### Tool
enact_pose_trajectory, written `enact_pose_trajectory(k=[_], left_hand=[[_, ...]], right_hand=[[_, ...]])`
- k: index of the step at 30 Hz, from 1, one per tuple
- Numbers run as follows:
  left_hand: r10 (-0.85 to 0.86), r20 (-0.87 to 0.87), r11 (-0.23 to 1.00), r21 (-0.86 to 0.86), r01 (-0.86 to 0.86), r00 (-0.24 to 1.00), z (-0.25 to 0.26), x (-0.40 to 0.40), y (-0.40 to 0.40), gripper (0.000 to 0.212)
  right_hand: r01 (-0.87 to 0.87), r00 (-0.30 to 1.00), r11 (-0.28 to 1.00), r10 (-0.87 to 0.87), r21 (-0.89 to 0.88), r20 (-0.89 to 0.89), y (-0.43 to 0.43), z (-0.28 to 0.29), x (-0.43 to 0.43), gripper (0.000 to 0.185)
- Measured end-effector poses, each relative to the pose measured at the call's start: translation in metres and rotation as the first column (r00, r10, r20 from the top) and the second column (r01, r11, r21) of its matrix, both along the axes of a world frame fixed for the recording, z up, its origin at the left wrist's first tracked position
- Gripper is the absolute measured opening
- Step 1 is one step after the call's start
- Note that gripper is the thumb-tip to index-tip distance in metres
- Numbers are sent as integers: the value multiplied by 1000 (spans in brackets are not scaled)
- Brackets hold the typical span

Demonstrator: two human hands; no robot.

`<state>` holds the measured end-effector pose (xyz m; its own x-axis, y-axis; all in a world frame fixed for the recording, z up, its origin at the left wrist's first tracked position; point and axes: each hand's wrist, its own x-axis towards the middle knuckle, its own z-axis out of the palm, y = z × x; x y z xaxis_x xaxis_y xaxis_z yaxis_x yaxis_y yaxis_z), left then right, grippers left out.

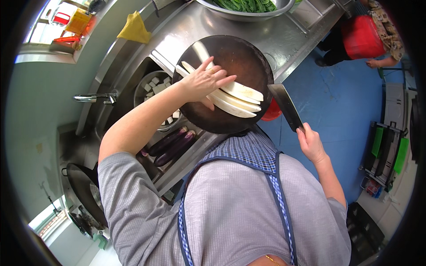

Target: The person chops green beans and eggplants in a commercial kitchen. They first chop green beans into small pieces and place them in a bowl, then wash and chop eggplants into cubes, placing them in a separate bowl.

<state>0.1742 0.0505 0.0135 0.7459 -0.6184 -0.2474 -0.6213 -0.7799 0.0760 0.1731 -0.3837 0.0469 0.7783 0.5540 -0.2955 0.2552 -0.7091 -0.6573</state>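
On a round, dark cutting board lie several long, pale peeled eggplant strips. My left hand rests across them with its fingers spread and its palm down, pressing or steadying the strips. One pale piece above that hand is blurred. Off the board's right edge, my right hand grips the handle of a cleaver; its dark blade points up and left, with its far corner near the board's rim. Two whole purple eggplants lie left of and below the board.
A metal bowl of white cubes stands in the sink under a faucet. A large steel basin of leafy greens stands beyond the board. A yellow cloth hangs at the sink's back edge. Another person stands at upper right.
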Motion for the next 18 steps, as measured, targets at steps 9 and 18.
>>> enact_pose_trajectory(k=[9,18], left_hand=[[761,86,637,-285,-716,643,-40,-43,-55,105],[873,38,445,-470,-762,487,-43,-52,-81,116]], right_hand=[[61,994,998,-63,29,91,88,-10,52,21],[-91,959,980,134,-178,248,138,-15,87,22]])
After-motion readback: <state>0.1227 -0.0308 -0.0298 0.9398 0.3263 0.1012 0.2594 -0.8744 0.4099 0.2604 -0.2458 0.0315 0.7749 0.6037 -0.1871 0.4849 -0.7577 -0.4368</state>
